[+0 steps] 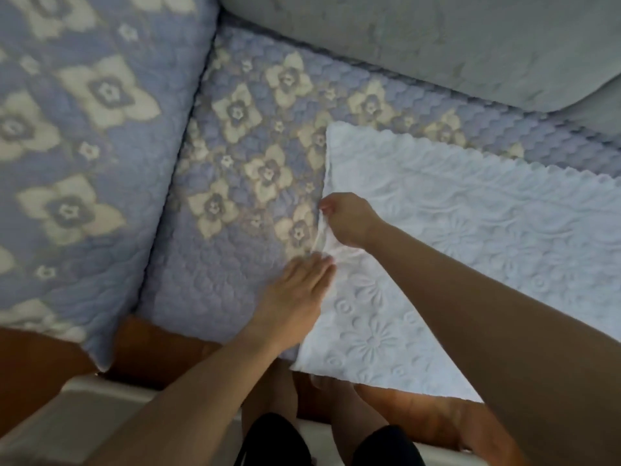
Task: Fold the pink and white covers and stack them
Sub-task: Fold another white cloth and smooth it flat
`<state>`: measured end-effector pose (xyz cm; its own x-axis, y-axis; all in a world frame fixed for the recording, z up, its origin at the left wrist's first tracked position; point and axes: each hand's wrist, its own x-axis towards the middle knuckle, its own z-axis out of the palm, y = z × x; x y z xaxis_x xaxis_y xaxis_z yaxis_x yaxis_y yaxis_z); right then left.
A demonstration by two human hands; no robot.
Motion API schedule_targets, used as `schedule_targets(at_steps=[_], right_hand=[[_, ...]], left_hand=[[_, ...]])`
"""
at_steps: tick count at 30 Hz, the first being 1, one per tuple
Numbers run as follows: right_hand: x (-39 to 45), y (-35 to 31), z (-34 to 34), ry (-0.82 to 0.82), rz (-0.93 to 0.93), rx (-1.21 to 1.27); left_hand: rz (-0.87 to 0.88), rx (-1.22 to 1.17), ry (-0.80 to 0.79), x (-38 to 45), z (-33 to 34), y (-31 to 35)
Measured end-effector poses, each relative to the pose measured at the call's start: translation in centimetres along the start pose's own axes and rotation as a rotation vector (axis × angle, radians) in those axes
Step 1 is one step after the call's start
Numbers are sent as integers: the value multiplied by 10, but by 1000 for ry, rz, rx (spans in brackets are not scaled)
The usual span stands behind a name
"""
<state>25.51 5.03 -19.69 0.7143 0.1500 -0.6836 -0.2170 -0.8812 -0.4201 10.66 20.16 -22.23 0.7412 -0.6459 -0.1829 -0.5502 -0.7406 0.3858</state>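
My left hand (295, 290) lies flat, fingers straight, against the white cover's (470, 237) left edge; my right hand (349, 218) pinches that edge higher up. The cover's length runs rightward across the sofa seat (235, 183).

1. We see a white quilted cover with a scalloped edge (470, 237) spread on a blue floral quilted seat cushion (235, 156).
2. Our right hand (347, 218) pinches its left edge.
3. Our left hand (299, 294) lies flat beside it.
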Motion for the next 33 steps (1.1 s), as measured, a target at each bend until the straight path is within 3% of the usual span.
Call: schedule_targets(at_steps=[5,12,16,23,28,33], right_hand=[[4,14,4,164,-185,-49],[26,10,-34,76,-688,-826],[38,-4,-43,36,-877,-1115],[42,-19,-41,-96,-812,-1087],[45,-12,-38,-99,-865,-1025],[47,-3,-37,-49,-941,-1053]], left_hand=[[-182,31,-5,-26,2,-9],[-438,63,14,7,-18,20],[-715,-166,7,37,-29,27],[-997,-782,-43,56,-21,23],[-1011,-783,-62,49,-22,19],[-937,-635,101,44,-20,25]])
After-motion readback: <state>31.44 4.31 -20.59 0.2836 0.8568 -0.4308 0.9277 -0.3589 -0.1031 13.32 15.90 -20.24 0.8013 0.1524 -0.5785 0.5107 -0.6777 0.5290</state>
